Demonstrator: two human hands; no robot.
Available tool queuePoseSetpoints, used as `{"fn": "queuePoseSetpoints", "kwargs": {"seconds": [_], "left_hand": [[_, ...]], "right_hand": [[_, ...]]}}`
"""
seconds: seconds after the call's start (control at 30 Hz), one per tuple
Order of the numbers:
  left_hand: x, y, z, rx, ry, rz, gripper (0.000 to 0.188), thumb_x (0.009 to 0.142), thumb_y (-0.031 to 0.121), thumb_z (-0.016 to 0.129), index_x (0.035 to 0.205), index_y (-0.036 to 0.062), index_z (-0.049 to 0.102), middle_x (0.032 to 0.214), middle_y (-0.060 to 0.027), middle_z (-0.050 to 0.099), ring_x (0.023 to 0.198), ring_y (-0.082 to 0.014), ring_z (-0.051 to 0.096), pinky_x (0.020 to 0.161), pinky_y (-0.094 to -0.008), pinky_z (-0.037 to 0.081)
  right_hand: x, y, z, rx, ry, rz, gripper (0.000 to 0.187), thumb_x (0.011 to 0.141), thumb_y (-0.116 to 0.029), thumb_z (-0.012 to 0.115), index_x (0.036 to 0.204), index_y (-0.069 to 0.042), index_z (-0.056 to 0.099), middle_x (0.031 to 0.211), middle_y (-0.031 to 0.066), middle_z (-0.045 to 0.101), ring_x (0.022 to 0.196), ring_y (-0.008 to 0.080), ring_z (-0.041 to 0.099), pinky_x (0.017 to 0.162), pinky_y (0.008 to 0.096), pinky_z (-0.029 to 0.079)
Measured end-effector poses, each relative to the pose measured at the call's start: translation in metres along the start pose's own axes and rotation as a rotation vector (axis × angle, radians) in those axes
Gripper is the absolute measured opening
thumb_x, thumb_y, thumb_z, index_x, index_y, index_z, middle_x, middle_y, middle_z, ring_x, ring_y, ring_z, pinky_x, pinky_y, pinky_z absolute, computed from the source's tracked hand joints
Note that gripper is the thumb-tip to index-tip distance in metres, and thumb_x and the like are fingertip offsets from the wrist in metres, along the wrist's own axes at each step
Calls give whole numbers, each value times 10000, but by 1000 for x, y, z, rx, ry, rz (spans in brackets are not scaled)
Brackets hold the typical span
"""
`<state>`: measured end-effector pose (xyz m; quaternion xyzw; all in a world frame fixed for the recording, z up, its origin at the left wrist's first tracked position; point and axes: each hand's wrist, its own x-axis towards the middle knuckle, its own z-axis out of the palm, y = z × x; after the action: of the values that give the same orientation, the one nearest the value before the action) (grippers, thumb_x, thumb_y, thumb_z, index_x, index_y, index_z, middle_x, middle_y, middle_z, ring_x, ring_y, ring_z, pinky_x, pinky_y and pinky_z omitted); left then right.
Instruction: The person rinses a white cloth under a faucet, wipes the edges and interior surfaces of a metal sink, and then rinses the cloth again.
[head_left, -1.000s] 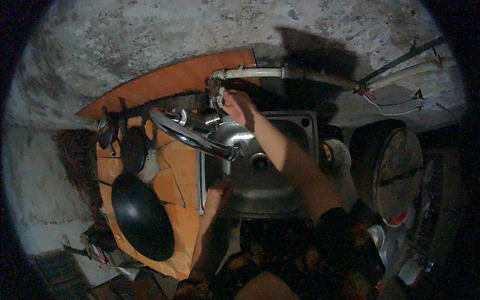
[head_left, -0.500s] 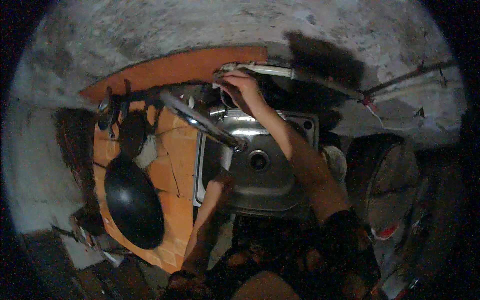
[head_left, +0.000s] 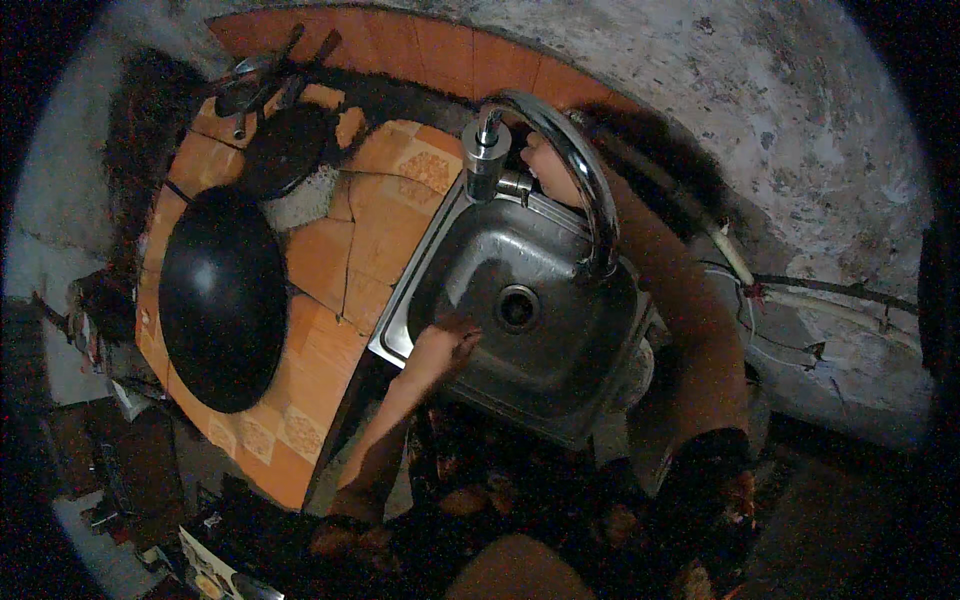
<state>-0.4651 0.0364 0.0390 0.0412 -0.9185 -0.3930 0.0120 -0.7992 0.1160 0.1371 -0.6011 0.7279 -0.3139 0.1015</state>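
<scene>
A steel sink (head_left: 560, 375) with a round drain (head_left: 517, 308) lies in front of me. My left hand (head_left: 442, 350) is over its near left part, fingers curled; what they hold, if anything, is too dark to make out. The chrome faucet (head_left: 487, 160) stands at the sink's far left corner, its curved spout (head_left: 597, 190) arching toward the right side of the basin. My right hand (head_left: 550, 172) reaches behind the spout, close beside the faucet's base. The spout covers part of that hand, and its fingers are mostly hidden.
On the orange tiled counter (head_left: 315, 345) to the left rest a big black wok (head_left: 222, 300) and a smaller dark pan (head_left: 290, 150). Dark-handled utensils (head_left: 268, 80) are farther back. A pale pipe (head_left: 737, 255) runs along the rough wall at right.
My view has turned. My right hand has come down from the pale fitting at the wall to beside the faucet. The spout's end now appears right of the drain instead of left.
</scene>
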Motion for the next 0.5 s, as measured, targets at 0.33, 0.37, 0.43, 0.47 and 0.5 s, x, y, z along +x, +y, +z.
{"fn": "queuePoseSetpoints", "kwargs": {"seconds": [0.33,0.37,0.43,0.47,0.5], "left_hand": [[0,-1,-16,-76,4,-33,163,787,87,607,942,39,627,929,-152,617,812,-335,598,699,-388,490],[0,0,-16,-83,15,-42,158,787,87,607,935,37,628,930,-152,617,816,-334,599,701,-388,491],[2,4,-17,-96,40,-56,147,786,85,606,921,33,629,932,-151,617,825,-333,599,707,-387,493],[9,6,-16,-82,38,-12,140,786,85,606,913,33,630,935,-150,618,832,-332,599,710,-385,493],[12,5,-13,-58,44,13,133,786,85,605,905,33,630,939,-148,618,839,-332,599,713,-384,493]], "right_hand": [[20,-34,-41,-288,-441,241,240,769,-197,573,938,-31,606,853,142,596,836,291,571,772,349,455],[14,-38,-39,-117,-339,306,216,800,-202,542,914,-30,606,823,145,598,804,293,570,762,352,450],[4,-42,-37,221,-126,428,221,863,-210,479,868,-29,605,762,150,603,740,297,566,741,359,440],[-17,-27,-35,35,30,212,209,850,-185,483,881,-23,612,821,147,614,786,306,572,776,372,436],[-37,-10,-27,-183,207,10,203,838,-159,487,895,-17,619,880,144,625,832,316,578,810,385,431]]}}
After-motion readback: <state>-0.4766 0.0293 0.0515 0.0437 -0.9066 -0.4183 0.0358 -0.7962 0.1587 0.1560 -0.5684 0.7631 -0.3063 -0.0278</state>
